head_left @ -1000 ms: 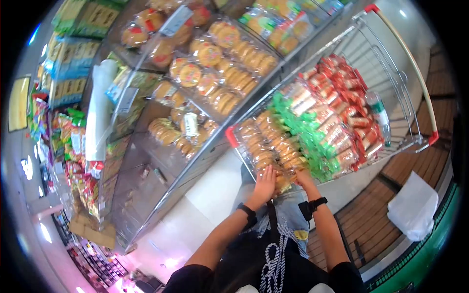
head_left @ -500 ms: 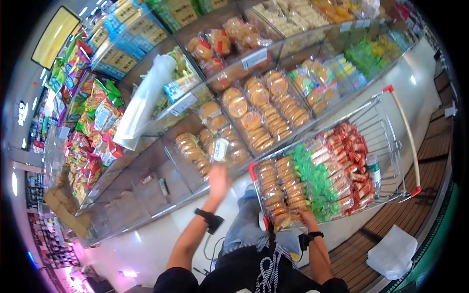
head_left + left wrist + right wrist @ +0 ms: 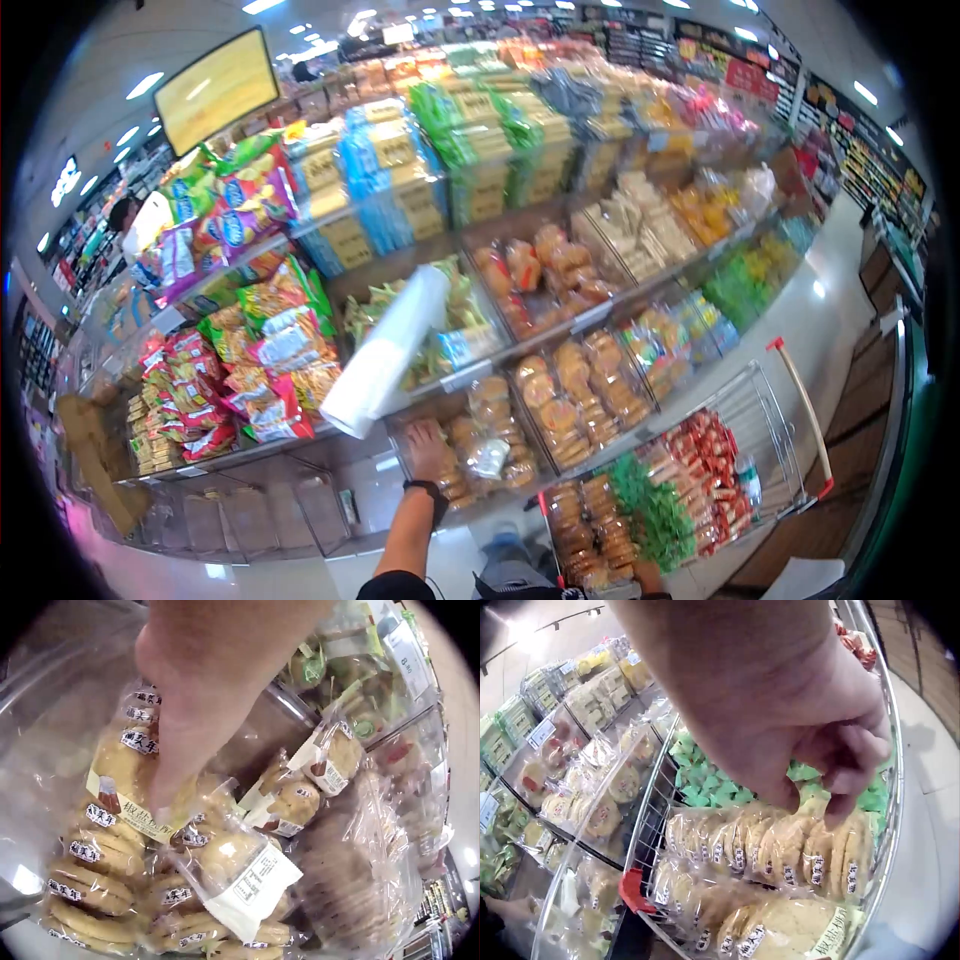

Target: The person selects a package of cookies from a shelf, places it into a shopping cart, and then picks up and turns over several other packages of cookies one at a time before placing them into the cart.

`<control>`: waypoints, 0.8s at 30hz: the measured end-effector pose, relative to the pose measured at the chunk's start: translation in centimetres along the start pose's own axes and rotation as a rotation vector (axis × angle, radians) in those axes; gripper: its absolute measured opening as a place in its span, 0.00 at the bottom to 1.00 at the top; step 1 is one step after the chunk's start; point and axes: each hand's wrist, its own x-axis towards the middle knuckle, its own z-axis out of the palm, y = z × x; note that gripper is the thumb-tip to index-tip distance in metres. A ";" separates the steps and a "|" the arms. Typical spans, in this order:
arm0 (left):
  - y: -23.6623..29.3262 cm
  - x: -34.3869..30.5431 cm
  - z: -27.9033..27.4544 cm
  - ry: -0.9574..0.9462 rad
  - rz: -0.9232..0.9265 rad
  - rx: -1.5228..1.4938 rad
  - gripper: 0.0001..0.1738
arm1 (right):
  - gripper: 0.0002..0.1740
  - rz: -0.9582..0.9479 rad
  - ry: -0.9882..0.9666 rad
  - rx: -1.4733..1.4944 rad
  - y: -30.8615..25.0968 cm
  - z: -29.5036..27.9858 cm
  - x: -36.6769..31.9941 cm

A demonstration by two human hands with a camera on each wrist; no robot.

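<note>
Farthest off, the head view faces forward and down over the left hand point(image 3: 426, 450) and right hand point(image 3: 648, 578); close wrist views share its biscuit packs point(image 3: 91, 889) below the left, cart point(image 3: 635, 891) below the right.

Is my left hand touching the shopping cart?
Apart. The head view shows the left hand in the display bin, with biscuit packs lying between it and the cart.

Left hand point(image 3: 426, 452) at packaged cookies point(image 3: 490, 400), near white plastic roll point(image 3: 388, 350).
</note>
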 end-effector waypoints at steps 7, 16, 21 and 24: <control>-0.5 -0.2 -2.6 0.111 0.037 -0.207 0.29 | 0.15 0.679 0.025 0.438 -1.9 -3.0 2.6; -0.7 -0.3 -1.7 0.079 0.102 -0.170 0.33 | 0.21 0.646 -0.017 0.496 -5.0 -7.9 2.5; -0.1 -0.6 -4.9 -0.070 0.139 0.005 0.36 | 0.24 0.495 -0.111 0.493 -6.1 -9.6 3.0; 0.3 -0.6 -6.8 -0.180 0.070 -0.054 0.38 | 0.26 0.387 -0.186 0.498 -6.4 -11.4 3.4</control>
